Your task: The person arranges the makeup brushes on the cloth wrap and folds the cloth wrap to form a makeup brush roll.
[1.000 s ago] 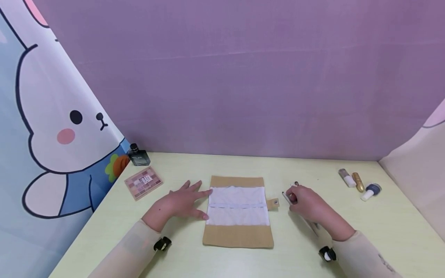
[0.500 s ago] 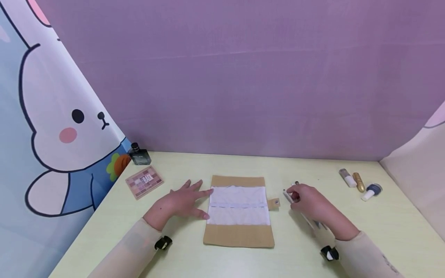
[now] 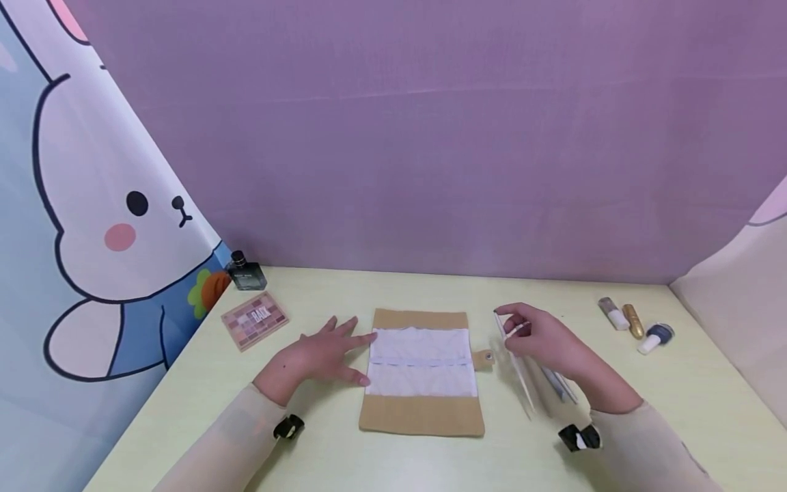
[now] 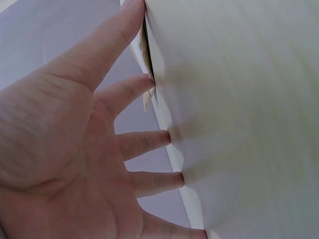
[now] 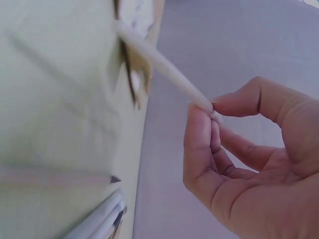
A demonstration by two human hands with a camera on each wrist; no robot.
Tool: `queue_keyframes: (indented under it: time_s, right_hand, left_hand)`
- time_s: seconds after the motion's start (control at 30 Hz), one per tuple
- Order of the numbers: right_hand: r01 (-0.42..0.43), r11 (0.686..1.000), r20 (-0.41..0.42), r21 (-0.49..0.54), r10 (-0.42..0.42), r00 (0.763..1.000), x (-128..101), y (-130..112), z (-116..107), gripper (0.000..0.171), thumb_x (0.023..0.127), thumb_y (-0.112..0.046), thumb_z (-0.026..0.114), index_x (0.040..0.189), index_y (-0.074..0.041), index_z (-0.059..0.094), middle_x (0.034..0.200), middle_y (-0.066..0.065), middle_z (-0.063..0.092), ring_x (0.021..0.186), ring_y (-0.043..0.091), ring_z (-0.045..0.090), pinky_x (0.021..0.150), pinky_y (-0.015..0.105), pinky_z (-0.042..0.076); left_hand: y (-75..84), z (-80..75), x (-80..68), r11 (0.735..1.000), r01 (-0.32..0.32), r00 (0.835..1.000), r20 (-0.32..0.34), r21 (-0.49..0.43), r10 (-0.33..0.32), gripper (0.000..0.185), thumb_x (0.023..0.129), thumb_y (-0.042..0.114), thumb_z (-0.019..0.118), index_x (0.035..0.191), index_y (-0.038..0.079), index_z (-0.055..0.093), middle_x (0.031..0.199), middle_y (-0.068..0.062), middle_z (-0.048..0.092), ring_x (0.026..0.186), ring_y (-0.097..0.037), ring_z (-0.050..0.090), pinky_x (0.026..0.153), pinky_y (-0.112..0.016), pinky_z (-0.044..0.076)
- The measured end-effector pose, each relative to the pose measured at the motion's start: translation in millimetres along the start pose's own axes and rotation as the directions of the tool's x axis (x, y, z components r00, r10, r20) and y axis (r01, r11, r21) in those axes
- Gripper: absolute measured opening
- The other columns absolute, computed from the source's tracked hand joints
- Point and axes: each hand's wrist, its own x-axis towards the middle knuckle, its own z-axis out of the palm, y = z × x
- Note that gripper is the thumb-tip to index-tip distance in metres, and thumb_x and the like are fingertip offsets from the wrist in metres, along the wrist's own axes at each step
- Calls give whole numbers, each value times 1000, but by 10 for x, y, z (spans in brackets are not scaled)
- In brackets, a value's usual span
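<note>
A tan fabric pouch (image 3: 421, 415) lies spread flat, with a white panel across its middle and a snap tab (image 3: 484, 359) on its right. My left hand (image 3: 322, 355) is spread beside it, thumb and index finger at its left edge; in the left wrist view the fingertips (image 4: 167, 137) meet the table. My right hand (image 3: 547, 342) pinches a slim white pencil (image 3: 521, 379) between thumb and fingers, tilted over the table right of the tab. Below that hand lie more slim pencils (image 3: 558, 386); one pencil (image 5: 60, 177) shows a dark pointed tip in the right wrist view.
Far left stand a dark glass bottle (image 3: 247, 275) and, nearer, an eyeshadow palette (image 3: 254, 321). At the right lie a small bottle with a white end (image 3: 613, 314), a gold tube (image 3: 633, 321) and a dark blue bottle with a white cap (image 3: 658, 337). A purple cloth (image 3: 430, 137) hangs behind the table.
My right hand has risen and shifted slightly left, lifting the white pencil away from the other pencils. The left hand and the pouch stay in place.
</note>
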Motion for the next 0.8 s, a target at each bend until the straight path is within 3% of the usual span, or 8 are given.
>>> queue_keyframes:
  time_s: [0.23,0.5,0.67,0.8]
  right_hand:
    - [26,991,3,130,-27,1000,161,-143,93,63,90,4,63,152,2,49,114,21,61,90,15,64,77,26,62]
    - [43,966,-7,256,-43,999,439,-344,321,63,93,3,64,153,2,45,115,19,58,95,19,66,85,34,66]
    - [28,933,-26,357,-20,999,628,-491,506,64,95,5,65,155,1,42,119,19,56,99,21,67,90,38,67]
    - [-7,924,-28,382,20,999,745,-575,656,63,96,5,66,155,-3,44,121,19,55,102,24,67,91,40,68]
  left_hand:
    - [-10,3,10,1000,-7,1000,7,4,7,93,87,65,79,166,36,40,181,-18,17,163,-59,12,104,-99,19]
    - [-20,-12,12,1000,-4,1000,26,5,3,95,87,66,78,167,35,37,181,-18,15,163,-59,10,104,-99,19]
    - [-23,-13,17,1000,1,1000,29,10,-1,95,86,67,78,167,36,37,181,-17,15,163,-59,10,103,-100,19]
    - [-24,-10,34,1000,-2,1000,31,9,1,95,86,67,78,167,36,38,181,-18,15,163,-60,10,103,-100,19]
